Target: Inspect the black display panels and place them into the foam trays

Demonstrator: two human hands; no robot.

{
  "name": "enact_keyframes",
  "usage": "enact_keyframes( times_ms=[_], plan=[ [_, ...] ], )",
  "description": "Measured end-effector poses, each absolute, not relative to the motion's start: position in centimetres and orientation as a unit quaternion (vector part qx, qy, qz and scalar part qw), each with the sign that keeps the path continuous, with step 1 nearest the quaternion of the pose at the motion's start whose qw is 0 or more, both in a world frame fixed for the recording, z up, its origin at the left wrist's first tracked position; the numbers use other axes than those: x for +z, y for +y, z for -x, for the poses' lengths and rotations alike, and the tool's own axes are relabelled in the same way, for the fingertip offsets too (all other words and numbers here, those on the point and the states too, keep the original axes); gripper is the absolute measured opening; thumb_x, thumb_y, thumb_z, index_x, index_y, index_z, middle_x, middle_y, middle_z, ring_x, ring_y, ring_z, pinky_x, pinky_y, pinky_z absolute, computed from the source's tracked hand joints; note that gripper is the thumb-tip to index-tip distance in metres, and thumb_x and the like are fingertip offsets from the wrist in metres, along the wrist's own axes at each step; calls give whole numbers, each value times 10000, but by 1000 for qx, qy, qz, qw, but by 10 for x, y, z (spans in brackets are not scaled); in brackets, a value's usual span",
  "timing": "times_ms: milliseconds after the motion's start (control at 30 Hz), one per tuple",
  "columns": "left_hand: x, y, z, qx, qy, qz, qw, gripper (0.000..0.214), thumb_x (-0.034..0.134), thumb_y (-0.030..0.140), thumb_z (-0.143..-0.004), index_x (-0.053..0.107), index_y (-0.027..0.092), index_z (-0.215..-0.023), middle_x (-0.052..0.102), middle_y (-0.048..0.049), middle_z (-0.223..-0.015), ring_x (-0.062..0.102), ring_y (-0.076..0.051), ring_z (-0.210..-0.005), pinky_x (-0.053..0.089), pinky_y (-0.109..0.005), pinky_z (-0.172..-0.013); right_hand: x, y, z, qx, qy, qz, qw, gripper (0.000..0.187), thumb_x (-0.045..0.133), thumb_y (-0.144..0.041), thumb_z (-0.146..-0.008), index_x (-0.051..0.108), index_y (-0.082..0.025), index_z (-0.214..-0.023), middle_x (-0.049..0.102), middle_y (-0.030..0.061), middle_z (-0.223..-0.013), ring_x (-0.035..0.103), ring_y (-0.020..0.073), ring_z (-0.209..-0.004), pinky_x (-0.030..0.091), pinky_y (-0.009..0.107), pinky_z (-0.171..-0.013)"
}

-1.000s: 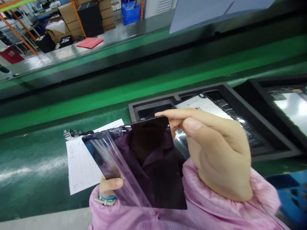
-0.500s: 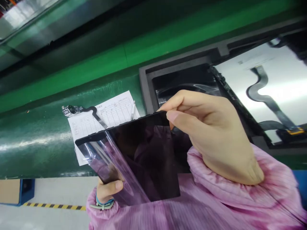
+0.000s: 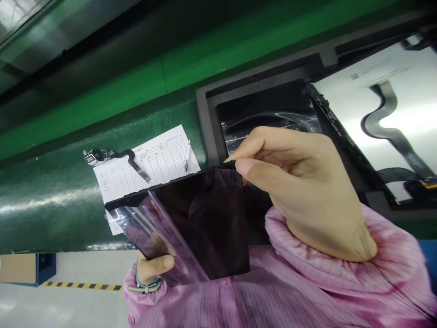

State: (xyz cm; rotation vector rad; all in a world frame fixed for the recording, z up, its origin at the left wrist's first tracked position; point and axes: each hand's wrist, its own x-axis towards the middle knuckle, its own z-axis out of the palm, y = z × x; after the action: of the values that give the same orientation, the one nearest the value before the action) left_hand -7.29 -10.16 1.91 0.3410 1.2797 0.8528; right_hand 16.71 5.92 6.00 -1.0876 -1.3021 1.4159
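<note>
A dark, glossy display panel (image 3: 211,218) is held tilted in front of my body, its upper edge slanting up to the right. Clear protective film (image 3: 164,232) covers its left part and is partly lifted, with a fold running down the middle. My left hand (image 3: 153,269) grips the panel's lower left side, thumb on the front and the other fingers behind. At the upper right corner, my right hand (image 3: 297,187) pinches the panel's edge between thumb and forefinger. From behind the top edge sticks out a dark curved flex cable (image 3: 131,159).
A printed form (image 3: 164,150) with a pen (image 3: 187,155) on it lies on the green bench (image 3: 51,200), beneath the panel. To the right, a dark foam tray (image 3: 205,118) holds a black panel and a silver-backed panel (image 3: 416,105) with a cable. A blue bin (image 3: 46,269) stands on the floor.
Both hands keep their hold on the panel, which is tilted slightly differently. The view has shifted a little, so the tray and silver-backed panel sit further right.
</note>
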Motion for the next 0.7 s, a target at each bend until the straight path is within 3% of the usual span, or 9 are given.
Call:
enact_keyframes(
  times_ms=[100,300,533,700],
  plan=[
    [21,-98,69,386,560,-130,721,351,863,445,-598,674,176,-722,670,5,-618,620,-139,-556,507,-246,-564,59,60,-167,583,-522,434,446,187,637,-199,-891,644,-162,-708,574,-22,-681,506,47,-625,375,160,-569],
    [17,-98,67,400,524,-111,744,324,831,453,-608,678,194,-727,687,0,-579,657,-194,-527,530,-283,-510,55,58,-168,650,-468,383,460,303,495,-291,-979,768,-220,-868,655,12,-794,614,113,-755,492,216,-711],
    [18,-91,64,425,484,-136,753,188,829,384,-628,777,230,-722,726,-29,-629,749,-299,-763,621,-408,-718,57,55,-169,659,-456,380,462,251,548,-286,-955,785,-241,-886,658,7,-798,624,123,-741,501,228,-695],
    [7,-89,63,439,464,-180,748,204,807,438,-610,814,280,-740,695,-34,-556,757,-329,-803,626,-448,-778,57,51,-172,655,-461,381,462,206,589,-289,-944,749,-245,-821,659,-8,-827,606,94,-775,478,185,-673]
  ],
)
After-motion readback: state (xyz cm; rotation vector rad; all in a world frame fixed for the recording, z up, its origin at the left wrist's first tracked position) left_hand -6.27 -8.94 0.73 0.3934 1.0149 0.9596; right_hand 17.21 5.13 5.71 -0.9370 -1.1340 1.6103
